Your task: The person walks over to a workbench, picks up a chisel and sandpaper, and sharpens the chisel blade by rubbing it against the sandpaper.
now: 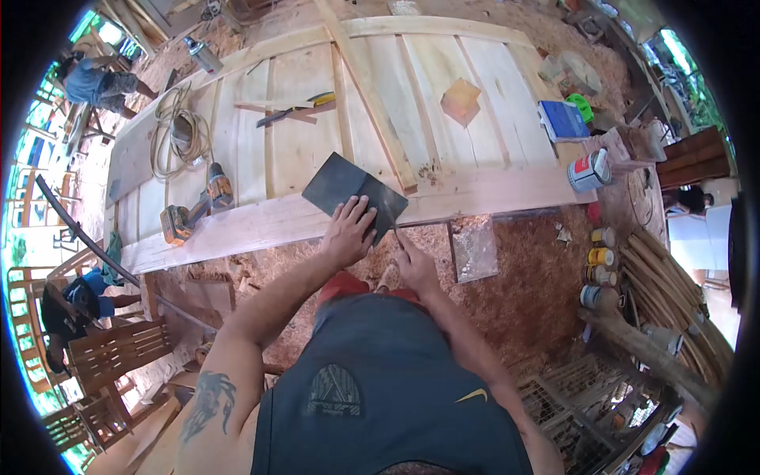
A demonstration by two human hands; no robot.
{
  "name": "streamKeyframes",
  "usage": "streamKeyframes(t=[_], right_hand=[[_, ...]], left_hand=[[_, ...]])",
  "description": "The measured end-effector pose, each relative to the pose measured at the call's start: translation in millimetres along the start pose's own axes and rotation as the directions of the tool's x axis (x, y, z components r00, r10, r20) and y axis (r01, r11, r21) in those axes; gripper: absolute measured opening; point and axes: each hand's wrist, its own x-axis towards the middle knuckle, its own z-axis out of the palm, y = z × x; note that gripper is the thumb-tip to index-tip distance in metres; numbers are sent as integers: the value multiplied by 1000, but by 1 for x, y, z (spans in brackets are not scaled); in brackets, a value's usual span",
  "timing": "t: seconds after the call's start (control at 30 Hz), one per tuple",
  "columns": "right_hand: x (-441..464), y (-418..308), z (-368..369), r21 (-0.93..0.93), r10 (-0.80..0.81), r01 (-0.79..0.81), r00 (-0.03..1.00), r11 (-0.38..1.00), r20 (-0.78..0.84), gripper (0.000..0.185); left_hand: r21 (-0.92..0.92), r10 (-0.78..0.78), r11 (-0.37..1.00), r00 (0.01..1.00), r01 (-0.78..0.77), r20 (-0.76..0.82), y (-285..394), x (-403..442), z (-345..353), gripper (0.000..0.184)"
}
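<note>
A dark rectangular sheet, like sandpaper, [336, 180] lies on the near edge of a large pale wooden panel [301, 75]. My left hand [348, 229] rests flat on the sheet, fingers stretched out and slightly spread. Close to the sheet's lower right corner, my right hand [416, 265] is closed around a thin tool [395, 226]. Its narrow tip touches or nearly touches the sheet's edge; I cannot tell whether it is a blade. A loose wooden strip [372, 111] lies slanting across the panel, just beyond the sheet.
On the panel are a cordless drill [218, 188], a coiled cord [192, 162], a yellow-and-black tool [297, 111] and a tan sheet [461, 101]. A paint can [588, 172] and blue box [564, 121] stand right. Another person [99, 79] is at far left.
</note>
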Motion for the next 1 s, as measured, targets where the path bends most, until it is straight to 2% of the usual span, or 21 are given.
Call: streamKeyframes(t=[0.03,0.07,0.17,0.27,0.43,0.5,0.6,0.67,0.7,0.8,0.9,1.0], right_hand=[[10,-5,-4,-1,52,-52,998,999,27,51],[27,-14,-8,-18,171,-170,980,985,98,50],[32,-14,-3,-16,59,-59,998,998,3,50],[-9,2,8,-8,-113,113,990,994,-89,50],[22,-4,0,-26,61,-61,998,998,10,51],[30,-10,1,-42,65,-64,998,997,2,51],[-8,-7,3,13,-88,89,993,996,-82,50],[-7,-4,3,10,-79,80,994,997,-80,50],[-6,-5,2,9,-70,71,994,997,-87,50],[34,-8,-1,-42,175,-173,983,984,58,47],[7,-12,-1,-23,199,-198,977,980,76,46],[-18,-7,5,52,-91,98,987,994,-134,49]], left_hand=[[-4,6,1000,1000,-6,3,-1,1,-1,54],[-7,12,1000,1000,-12,3,0,1,0,54],[-10,6,1000,1000,-6,10,1,1,-1,54],[-17,6,1000,1000,-6,0,0,1,-1,54],[-12,23,1000,1000,-23,2,1,-1,1,54],[-4,24,1000,1000,-24,5,-1,0,-3,54],[-13,12,1000,1000,-12,-14,-1,2,0,54],[-21,15,1000,1000,-16,-17,0,0,0,54],[-19,15,1000,1000,-16,-14,0,0,0,54],[-15,18,1000,1000,-18,-8,1,1,0,54],[-13,18,1000,1000,-18,7,0,2,-5,55],[-25,0,1000,1000,0,2,1,0,-2,54]])
